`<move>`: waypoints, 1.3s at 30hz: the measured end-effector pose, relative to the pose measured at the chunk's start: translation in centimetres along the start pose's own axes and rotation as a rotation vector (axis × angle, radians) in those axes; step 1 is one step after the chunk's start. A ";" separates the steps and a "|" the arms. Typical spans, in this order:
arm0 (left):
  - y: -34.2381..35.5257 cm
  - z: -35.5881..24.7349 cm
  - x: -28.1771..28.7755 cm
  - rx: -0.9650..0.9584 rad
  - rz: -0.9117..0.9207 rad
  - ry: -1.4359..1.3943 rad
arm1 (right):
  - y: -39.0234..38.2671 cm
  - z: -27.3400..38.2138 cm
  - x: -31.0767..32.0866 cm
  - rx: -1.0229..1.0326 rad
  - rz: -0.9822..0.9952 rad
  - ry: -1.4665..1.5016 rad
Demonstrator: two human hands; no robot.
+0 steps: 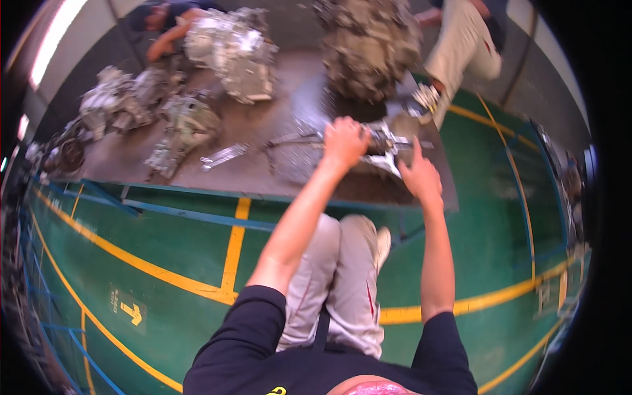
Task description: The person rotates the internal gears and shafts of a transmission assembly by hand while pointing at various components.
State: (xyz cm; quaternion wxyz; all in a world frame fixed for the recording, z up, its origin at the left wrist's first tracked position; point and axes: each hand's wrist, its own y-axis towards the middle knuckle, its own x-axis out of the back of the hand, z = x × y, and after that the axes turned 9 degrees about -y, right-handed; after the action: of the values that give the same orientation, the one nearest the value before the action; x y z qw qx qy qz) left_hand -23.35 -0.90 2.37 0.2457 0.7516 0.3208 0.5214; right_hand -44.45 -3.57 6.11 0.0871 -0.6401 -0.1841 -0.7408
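My left hand is closed around the end of a metal shaft part lying on a dark metal workbench. My right hand rests just right of it, index finger raised and touching the part's lower right side. Both forearms reach up from the lower edge. A perforated round metal piece lies left of my left hand.
Several grey gearbox housings and a big dirty casing crowd the bench's back. A second person in beige trousers stands at top right; another leans at top left. The green floor has yellow lines.
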 end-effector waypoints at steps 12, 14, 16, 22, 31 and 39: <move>-0.6 -0.4 0.3 0.057 0.002 -0.010 | -0.3 0.9 0.9 -0.040 0.082 -0.048; -0.3 -0.7 0.5 0.057 0.009 0.002 | 0.3 0.5 0.6 -0.029 0.055 -0.049; -0.3 -1.2 0.3 0.081 0.033 0.011 | 0.8 -0.1 0.1 -0.041 0.038 -0.044; -2.0 -2.4 -0.4 0.122 0.006 0.017 | 0.8 -0.2 0.5 -0.043 0.063 -0.039; -4.9 -4.2 -0.3 0.097 -0.138 0.022 | -0.8 0.1 0.7 -0.043 0.035 -0.003; -7.6 -4.9 2.8 0.089 -0.072 -0.123 | 0.6 0.4 0.4 -0.029 0.067 0.003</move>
State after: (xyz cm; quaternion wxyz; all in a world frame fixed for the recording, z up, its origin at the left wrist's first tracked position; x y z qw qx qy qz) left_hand -29.01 6.45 0.46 0.2498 0.7804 0.3549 0.4502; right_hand -43.93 -3.90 6.66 0.1027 -0.6461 -0.1515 -0.7410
